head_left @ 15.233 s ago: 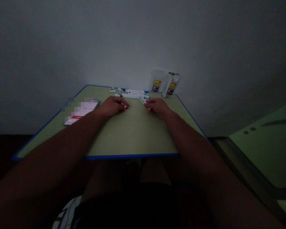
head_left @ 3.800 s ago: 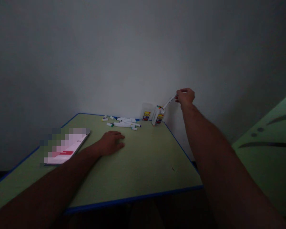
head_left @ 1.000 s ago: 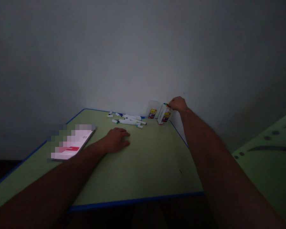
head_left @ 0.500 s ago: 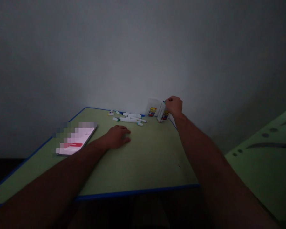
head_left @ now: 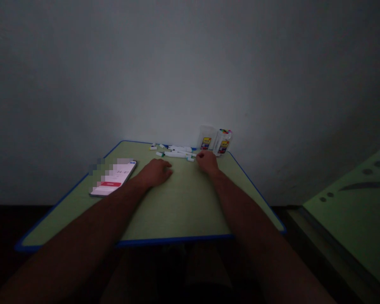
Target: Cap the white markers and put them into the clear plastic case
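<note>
Several white double-ended markers [head_left: 177, 155] lie in a loose group at the far side of the table, some with coloured tips bare. My right hand [head_left: 207, 161] is at the right end of this group, fingers curled in a pinch on the end of one marker [head_left: 193, 154]; the fingertips are partly hidden. My left hand [head_left: 156, 172] rests on the table in front of the markers, fingers apart, holding nothing. Loose caps lie around: a green-ended cap [head_left: 159, 154], a yellow-ended cap [head_left: 153, 148] and a teal-ended cap [head_left: 190, 159].
Behind my right hand stand a clear plastic case [head_left: 207, 136] and a second case [head_left: 222, 141] packed with upright, coloured-end markers. A lit phone [head_left: 114, 179] lies left on the blue-edged table [head_left: 177, 211]. A wall rises behind; a green panel [head_left: 361, 211] is at right.
My right hand has left the top of the filled case, where it had put a marker, and moved down and left to the loose markers. My left hand stays resting on the table.
</note>
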Demonstrator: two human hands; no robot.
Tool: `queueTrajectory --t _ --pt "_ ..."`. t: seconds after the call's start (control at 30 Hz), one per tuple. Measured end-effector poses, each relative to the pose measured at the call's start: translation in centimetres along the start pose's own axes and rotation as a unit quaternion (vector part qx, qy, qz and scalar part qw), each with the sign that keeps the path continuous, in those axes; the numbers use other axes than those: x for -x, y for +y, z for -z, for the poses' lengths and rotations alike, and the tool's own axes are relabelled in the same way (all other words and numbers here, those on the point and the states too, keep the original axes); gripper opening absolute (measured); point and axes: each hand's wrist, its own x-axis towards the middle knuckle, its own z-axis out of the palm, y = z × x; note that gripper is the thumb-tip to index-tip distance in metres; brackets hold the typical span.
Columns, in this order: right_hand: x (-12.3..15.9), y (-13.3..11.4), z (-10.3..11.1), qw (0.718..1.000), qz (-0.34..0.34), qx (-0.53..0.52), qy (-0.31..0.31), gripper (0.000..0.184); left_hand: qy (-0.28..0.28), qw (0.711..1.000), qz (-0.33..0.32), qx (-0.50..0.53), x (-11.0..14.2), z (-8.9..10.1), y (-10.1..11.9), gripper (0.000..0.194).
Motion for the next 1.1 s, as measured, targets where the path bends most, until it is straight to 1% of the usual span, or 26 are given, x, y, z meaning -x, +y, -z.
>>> queueTrajectory --t 0.07,0.13,0.27,0.33,0.43,0.57,0.67,0.77,0.83,0.9,1.0,1.1 --pt "0.2 0.1 -0.3 1.000 0.006 0.006 -0.018 0.021 0.000 1.000 0.008 -0.002 0.0 -0.1 0.0 0.053" --pt "0.4 0.2 -0.5 0.999 0.027 0.014 -0.032 0.025 -0.003 1.000 0.012 -0.005 -0.1 -0.2 -0.1 0.054" --pt "0.8 -0.1 -0.9 0.993 0.100 0.047 -0.045 0.033 -0.009 1.000 0.004 -0.008 -0.2 -0.4 -0.4 0.056" --pt "0.9 -0.3 -1.0 0.988 0.121 0.073 -0.062 0.033 -0.008 1.000 -0.003 -0.005 -0.2 -0.3 -0.4 0.056" --pt "1.0 -0.4 -0.8 0.984 0.115 0.113 -0.074 0.034 -0.006 1.000 0.002 -0.008 -0.1 -0.2 -0.3 0.055" --pt "0.7 0.5 -0.5 0.983 0.086 0.148 -0.061 0.033 -0.009 1.000 0.006 -0.019 0.0 -0.1 -0.3 0.054" --pt "0.6 1.3 -0.3 0.982 0.061 0.168 -0.062 0.034 -0.009 1.000 0.006 -0.025 0.0 -0.2 -0.3 0.053" --pt "0.7 1.3 -0.2 0.981 0.062 0.176 -0.054 0.033 -0.009 1.000 -0.002 -0.028 -0.1 -0.2 -0.4 0.052" --pt "0.9 0.8 -0.2 0.981 0.090 0.168 -0.042 0.033 -0.012 1.000 -0.005 -0.026 -0.1 -0.1 -0.4 0.051" --pt "1.0 0.0 -0.4 0.978 0.132 0.156 -0.036 0.035 -0.013 1.000 0.003 -0.022 -0.1 0.0 -0.3 0.049" --pt "1.2 -1.3 -0.8 0.969 0.195 0.147 -0.048 0.041 -0.011 1.000 0.023 -0.014 -0.1 0.2 -0.1 0.043" --pt "1.3 -2.1 -1.3 0.958 0.230 0.155 -0.071 0.046 -0.008 0.999 0.037 -0.006 0.0 0.4 -0.1 0.041"
